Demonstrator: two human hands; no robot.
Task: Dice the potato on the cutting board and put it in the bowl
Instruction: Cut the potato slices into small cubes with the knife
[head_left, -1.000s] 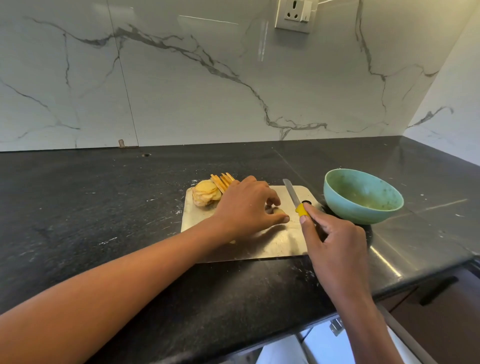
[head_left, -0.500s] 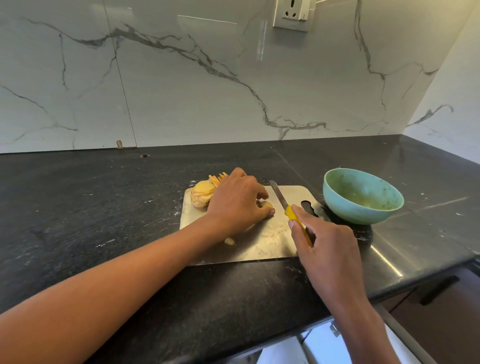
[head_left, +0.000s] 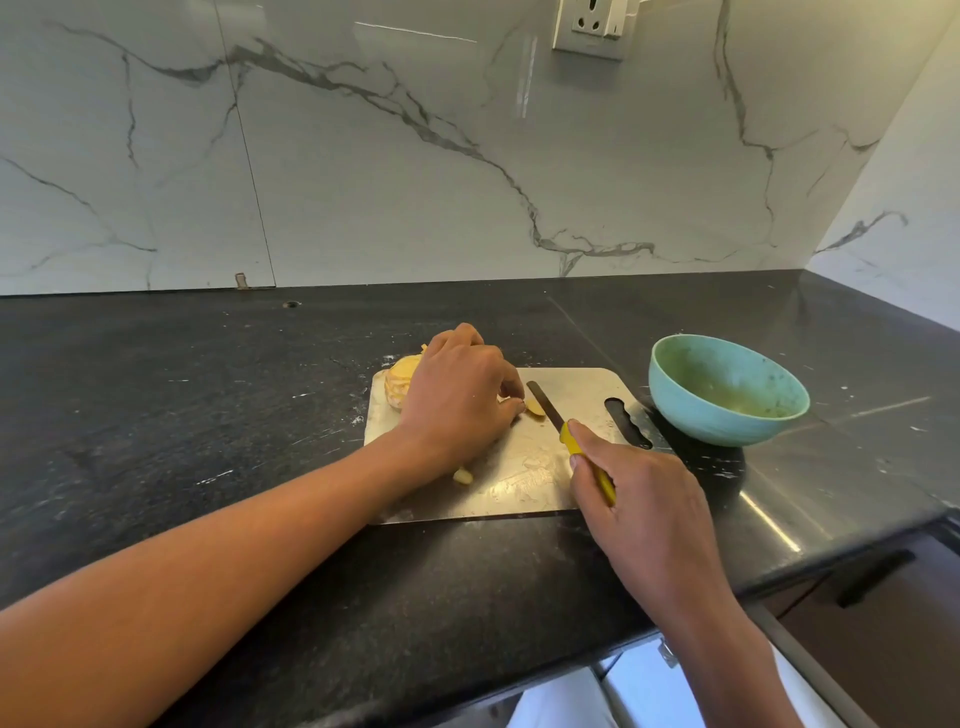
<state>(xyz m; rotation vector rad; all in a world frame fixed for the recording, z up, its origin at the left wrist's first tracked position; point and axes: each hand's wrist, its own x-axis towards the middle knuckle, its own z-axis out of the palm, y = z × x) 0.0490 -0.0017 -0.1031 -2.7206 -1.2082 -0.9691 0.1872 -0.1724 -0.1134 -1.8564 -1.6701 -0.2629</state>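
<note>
Head view. Surface (head_left: 208, 415): black stone, flecked white; marble wall (head_left: 415, 182) behind, socket (head_left: 589, 26) at top. Board (head_left: 524, 467): steel, beside bowl (head_left: 727, 389). Potato (head_left: 400, 382) at board's far left corner; slice (head_left: 535, 407) pinched under left hand (head_left: 457, 400). Right hand (head_left: 644, 493) grips knife (head_left: 545, 410). Since earlier: knife drawn left, blade now touching slice; left hand shifted back.

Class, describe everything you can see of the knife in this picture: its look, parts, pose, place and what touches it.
The knife is small, with a narrow, dark-looking blade and a yellow handle. The right hand grips the handle, index finger stretched towards the blade. The blade points away from the person over the metal-looking cutting board, its far end beside a potato piece near the left hand. Contact cannot be told.
</note>
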